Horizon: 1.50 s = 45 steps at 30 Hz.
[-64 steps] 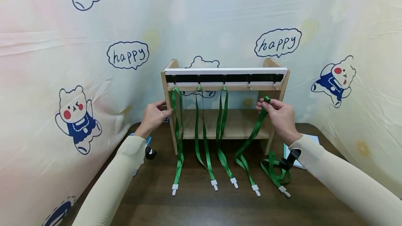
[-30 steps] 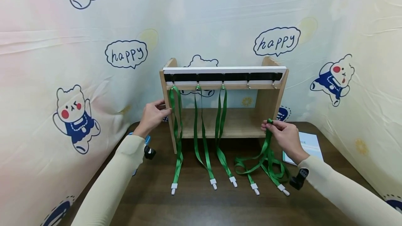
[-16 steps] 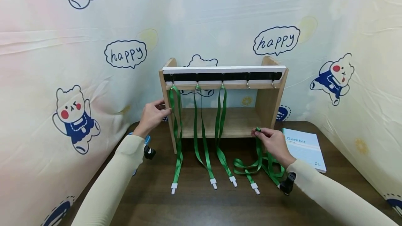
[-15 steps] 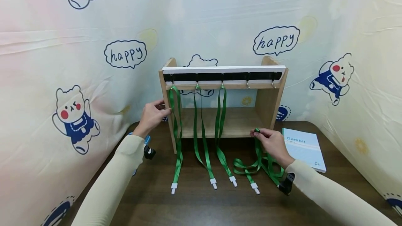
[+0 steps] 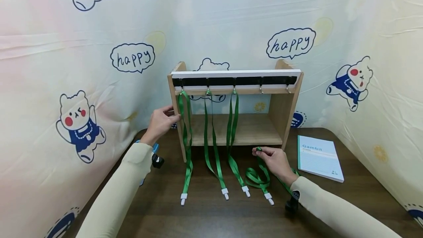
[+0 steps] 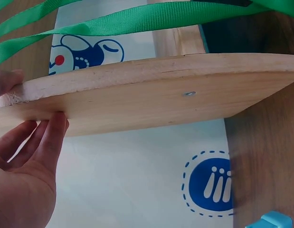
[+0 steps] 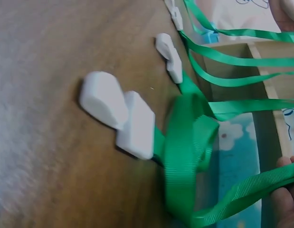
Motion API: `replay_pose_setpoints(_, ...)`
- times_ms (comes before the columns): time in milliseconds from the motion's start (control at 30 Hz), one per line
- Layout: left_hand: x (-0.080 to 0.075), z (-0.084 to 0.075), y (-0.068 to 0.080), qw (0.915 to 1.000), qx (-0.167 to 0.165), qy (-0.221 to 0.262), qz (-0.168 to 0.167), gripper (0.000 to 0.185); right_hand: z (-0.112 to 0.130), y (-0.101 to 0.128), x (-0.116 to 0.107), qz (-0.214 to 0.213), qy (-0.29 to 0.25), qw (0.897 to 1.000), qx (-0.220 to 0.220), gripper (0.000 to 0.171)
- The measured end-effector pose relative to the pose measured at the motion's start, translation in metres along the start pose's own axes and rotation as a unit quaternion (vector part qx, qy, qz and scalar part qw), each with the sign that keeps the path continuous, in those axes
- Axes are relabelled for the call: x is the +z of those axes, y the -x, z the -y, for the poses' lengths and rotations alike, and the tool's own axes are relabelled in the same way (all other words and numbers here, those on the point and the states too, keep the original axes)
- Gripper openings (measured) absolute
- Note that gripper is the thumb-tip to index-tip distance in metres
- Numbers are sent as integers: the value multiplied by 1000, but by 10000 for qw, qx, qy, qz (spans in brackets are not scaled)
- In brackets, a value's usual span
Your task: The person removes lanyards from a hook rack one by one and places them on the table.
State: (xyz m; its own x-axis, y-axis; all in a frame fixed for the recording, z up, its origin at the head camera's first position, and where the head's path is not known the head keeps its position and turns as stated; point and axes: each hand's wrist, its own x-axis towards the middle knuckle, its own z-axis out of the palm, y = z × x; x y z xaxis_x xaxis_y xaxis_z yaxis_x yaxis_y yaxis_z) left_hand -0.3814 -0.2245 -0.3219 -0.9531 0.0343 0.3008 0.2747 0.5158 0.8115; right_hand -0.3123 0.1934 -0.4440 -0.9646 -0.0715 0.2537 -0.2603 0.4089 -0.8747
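Green lanyards (image 5: 211, 135) hang from three of the five hooks on the wooden rack (image 5: 286, 105); two hooks remain bare. The right hand (image 5: 275, 161) pinches the loose lanyard (image 5: 256, 176), low over the table (image 5: 211, 212). The left hand (image 5: 161, 122) grips the rack's side panel. Legible text: "Gambit" on the notebook (image 5: 318, 159); "happy" on the backdrop (image 5: 292, 44).

Wooden rack (image 5: 279, 111) stands on the table (image 5: 205, 216); three lanyards (image 5: 209, 135) hang from it; notebook (image 5: 318, 158) lies right
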Motion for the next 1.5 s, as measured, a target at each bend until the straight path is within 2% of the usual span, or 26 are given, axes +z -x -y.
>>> replay_pose_setpoints(200, -1, 0, -1, 10000, 4, 5, 2, 63, -8, 4, 6, 237, -114, 9992, 288, 21)
replay_pose_setpoints(433, -1, -1, -1, 10000, 6, 6, 25, 62, -20, 7, 12, 170, -416, 9949, 900, 20)
replay_pose_setpoints(600, 0, -1, 1, 10000, -43, 30, 28, 62, -25, 9, 15, 111, -408, 9931, 1093, 19)
replay_pose_setpoints(733, 0, -1, 1, 10000, -42, 33, 12, 62, -26, 9, 18, 40, -179, 9942, 1062, 18)
replay_pose_setpoints(900, 0, -1, 1, 10000, -35, 27, 8, 63, -25, 8, 17, -75, 385, 9934, 1075, 17)
replay_pose_setpoints(1067, -1, -1, 0, 10000, -10, -6, -1, 62, -24, 6, 15, -151, 617, 9919, 1097, 22)
replay_pose_setpoints(1200, -2, -1, 0, 10000, 33, 24, 2, 63, -23, 4, 14, -114, 447, 9928, 1108, 29)
replay_pose_setpoints(1500, -1, 1, -1, 10000, 16, 1, 26, 63, -13, 5, 8, -71, -155, 9932, 1155, 30)
